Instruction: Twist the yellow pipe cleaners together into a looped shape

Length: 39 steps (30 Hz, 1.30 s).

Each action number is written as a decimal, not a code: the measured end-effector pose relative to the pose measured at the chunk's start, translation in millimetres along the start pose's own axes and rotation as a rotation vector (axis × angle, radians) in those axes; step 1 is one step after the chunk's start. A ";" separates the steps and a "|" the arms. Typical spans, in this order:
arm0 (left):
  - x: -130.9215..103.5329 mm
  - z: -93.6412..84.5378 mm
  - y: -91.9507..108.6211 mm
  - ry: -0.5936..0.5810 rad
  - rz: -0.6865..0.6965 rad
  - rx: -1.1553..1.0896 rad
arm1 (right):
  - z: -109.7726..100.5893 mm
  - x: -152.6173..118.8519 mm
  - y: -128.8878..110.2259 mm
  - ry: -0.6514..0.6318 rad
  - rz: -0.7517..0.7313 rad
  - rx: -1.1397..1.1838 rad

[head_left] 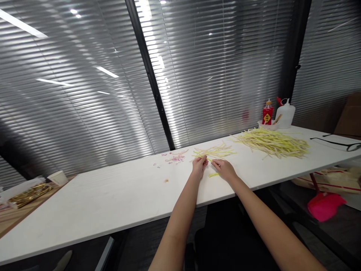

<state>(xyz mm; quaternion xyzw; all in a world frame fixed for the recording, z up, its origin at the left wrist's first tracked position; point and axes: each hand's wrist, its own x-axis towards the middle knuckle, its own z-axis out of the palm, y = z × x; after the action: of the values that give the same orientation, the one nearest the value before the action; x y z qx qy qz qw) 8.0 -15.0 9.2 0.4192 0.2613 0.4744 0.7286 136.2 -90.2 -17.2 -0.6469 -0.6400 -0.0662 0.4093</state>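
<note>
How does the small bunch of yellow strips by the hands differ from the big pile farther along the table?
The small bunch is thin and loosely spread; the big pile is thick and dense. The small bunch lies at the fingertips of the left hand and right hand; the big pile sits untouched near the bottles. Both are yellow-green strips on the white table.

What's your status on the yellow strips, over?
Left hand and right hand both down on small strip bunch, grip unclear. Big strip pile apart, further right. Pink scraps lie left; nothing blocking.
</note>
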 end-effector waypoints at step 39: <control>5.3 -7.0 3.5 0.112 0.107 -0.057 | -5.0 -0.2 -6.9 -0.068 0.084 -0.070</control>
<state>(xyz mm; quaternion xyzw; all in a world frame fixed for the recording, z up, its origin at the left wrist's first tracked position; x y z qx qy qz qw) 3.2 -6.9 8.7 0.3847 0.2652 0.5427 0.6980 132.3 -94.5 -10.9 -0.6891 -0.6230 -0.0492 0.3668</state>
